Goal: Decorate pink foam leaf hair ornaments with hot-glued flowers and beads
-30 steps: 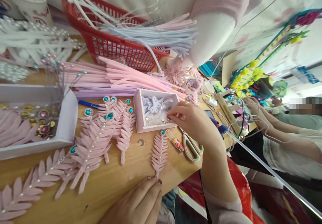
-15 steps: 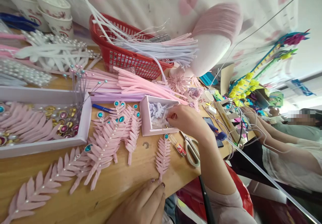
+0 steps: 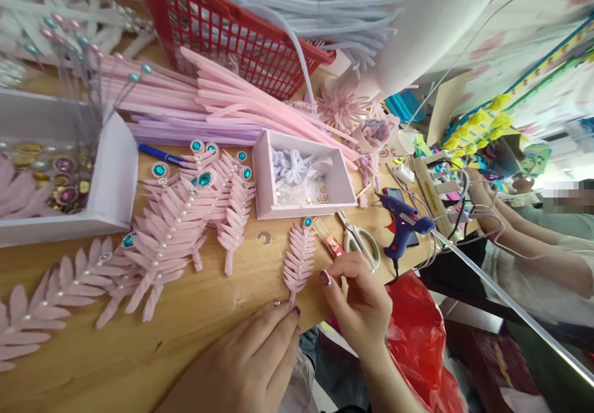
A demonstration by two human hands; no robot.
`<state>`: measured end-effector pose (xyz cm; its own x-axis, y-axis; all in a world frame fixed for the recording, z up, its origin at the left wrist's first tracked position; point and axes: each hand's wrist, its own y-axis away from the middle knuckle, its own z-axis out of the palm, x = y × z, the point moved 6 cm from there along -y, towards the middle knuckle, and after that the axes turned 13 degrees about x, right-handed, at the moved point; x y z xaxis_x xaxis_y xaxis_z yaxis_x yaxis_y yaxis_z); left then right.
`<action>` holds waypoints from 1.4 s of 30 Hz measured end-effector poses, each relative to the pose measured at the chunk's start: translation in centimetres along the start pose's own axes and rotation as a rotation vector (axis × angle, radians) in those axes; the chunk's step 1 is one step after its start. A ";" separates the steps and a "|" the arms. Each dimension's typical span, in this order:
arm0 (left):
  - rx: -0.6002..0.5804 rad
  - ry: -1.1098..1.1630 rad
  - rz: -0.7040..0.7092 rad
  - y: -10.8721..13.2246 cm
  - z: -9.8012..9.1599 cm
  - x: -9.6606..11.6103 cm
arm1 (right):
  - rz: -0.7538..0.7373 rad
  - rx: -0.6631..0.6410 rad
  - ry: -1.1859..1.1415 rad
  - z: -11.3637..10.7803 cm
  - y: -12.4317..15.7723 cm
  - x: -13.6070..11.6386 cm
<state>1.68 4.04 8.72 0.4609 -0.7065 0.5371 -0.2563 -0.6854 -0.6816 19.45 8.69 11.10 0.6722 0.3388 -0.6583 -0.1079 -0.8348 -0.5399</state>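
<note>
My left hand (image 3: 253, 360) rests at the front of the table, its thumb and fingertips pinching the stem of a small pink chenille feather (image 3: 299, 258). This feather lies flat, with a teal gem at its tip and pearls along the spine. Just right of it hovers my right hand (image 3: 364, 304), its thumb and forefinger curled together; anything between them is too small to make out. Beyond the feather sits a small white box (image 3: 304, 212) holding lilac chenille flowers (image 3: 292, 166) and tiny beads. More pink feathers (image 3: 162, 246) with teal gems lie to the left.
Scissors (image 3: 371, 249) and a blue glue gun (image 3: 403, 221) lie to the right. A larger white box (image 3: 116, 178) of gems stands left. Behind are pink chenille stems (image 3: 241, 97) and a red basket (image 3: 223, 41). A co-worker's arms (image 3: 524, 233) are at far right.
My right hand has come out of the small white box and down towards me, beside the feather. My left hand keeps its pinch on the stem. The view has shifted closer.
</note>
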 end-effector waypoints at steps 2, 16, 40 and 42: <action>-0.002 0.003 -0.021 -0.1 0.1 0.0 | -0.048 -0.014 -0.005 0.2 0.4 0.0; -0.048 -0.007 -0.049 -0.6 0.2 0.2 | -0.189 -0.134 -0.014 1.1 1.0 -0.3; -0.066 -0.005 -0.047 -0.8 0.2 0.2 | -0.247 -0.106 -0.065 0.9 1.2 -0.6; -0.057 -0.015 -0.037 -0.6 0.3 0.2 | -0.227 -0.077 -0.063 0.5 1.2 -0.6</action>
<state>2.14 4.36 9.06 0.4838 -0.6781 0.5532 -0.2869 -0.7201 -0.6318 18.58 7.73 10.60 0.6258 0.5455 -0.5575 0.0985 -0.7643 -0.6373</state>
